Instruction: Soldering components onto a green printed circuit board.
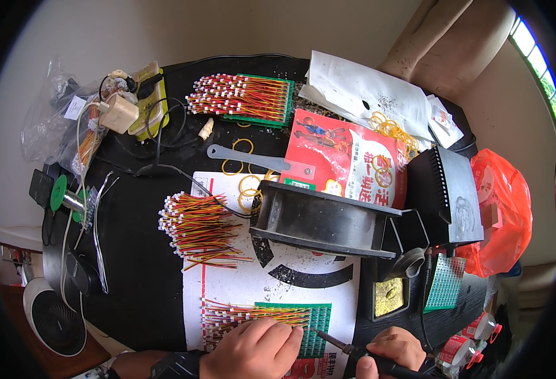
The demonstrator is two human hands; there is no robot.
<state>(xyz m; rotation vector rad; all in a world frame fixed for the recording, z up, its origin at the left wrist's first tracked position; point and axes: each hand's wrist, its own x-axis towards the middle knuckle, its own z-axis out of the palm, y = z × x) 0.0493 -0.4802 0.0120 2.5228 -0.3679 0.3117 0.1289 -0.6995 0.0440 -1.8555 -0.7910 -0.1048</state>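
Black worktop. Right hand gripping soldering iron. Left hand hides wires beneath; can't tell if pinching.

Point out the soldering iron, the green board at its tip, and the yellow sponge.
Soldering iron [358, 352]: head view, front of its dark handle.
Green board [318, 342]: head view, its exposed right part.
Yellow sponge [388, 302]: head view, middle of its top.

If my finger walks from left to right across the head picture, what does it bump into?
Green spool → yellow-green box → person's left hand → right hand holding a soldering iron → green circuit board leaning at the right → red plastic bag.
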